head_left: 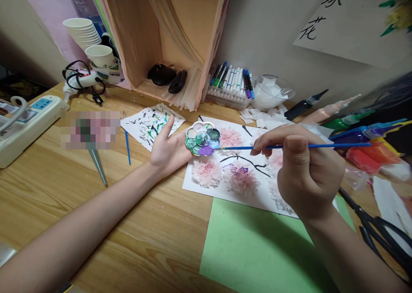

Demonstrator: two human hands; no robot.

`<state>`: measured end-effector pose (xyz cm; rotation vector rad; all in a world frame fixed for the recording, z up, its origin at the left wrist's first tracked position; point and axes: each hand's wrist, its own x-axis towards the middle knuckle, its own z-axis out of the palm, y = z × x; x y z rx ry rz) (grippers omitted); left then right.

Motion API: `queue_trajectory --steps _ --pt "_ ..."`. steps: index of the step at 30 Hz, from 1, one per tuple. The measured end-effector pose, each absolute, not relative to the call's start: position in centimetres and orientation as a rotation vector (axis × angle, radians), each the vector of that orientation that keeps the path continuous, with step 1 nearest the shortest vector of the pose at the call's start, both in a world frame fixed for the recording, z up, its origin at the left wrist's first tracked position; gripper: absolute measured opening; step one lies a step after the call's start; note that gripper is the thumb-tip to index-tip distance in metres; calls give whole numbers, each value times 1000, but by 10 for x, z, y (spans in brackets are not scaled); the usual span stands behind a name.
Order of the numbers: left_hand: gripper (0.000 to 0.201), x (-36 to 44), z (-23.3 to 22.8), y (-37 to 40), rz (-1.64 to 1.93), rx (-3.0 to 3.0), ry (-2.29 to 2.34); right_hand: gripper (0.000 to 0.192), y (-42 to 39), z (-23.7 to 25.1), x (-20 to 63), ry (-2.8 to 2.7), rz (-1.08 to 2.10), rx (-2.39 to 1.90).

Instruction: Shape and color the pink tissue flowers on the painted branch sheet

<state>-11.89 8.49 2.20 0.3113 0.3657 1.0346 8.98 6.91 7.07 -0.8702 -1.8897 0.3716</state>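
One left hand (167, 149) cradles one palette (202, 138) — right hand (305, 172) pinches one brush (289, 146) (tip in paint).

This looks like a craft corner in a home or small art studio: a wooden worktop (154, 224) crowded with a rack of marker pens (230, 80), squeeze bottles of paint (350, 121), scissors (380, 228), stacked paper cups (83, 31) and a power strip (28, 121) (a sheet of brushed calligraphy (350, 18) hangs on the wall).
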Motion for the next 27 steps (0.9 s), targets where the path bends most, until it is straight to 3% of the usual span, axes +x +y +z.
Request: queue_trajectory --steps 11,27 --pt "75 -120 20 88 1063 287 385 43 82 89 101 -1492 286 -769" --pt "71 -120 19 91 1116 296 453 39 77 83 108 -2065 359 -887"
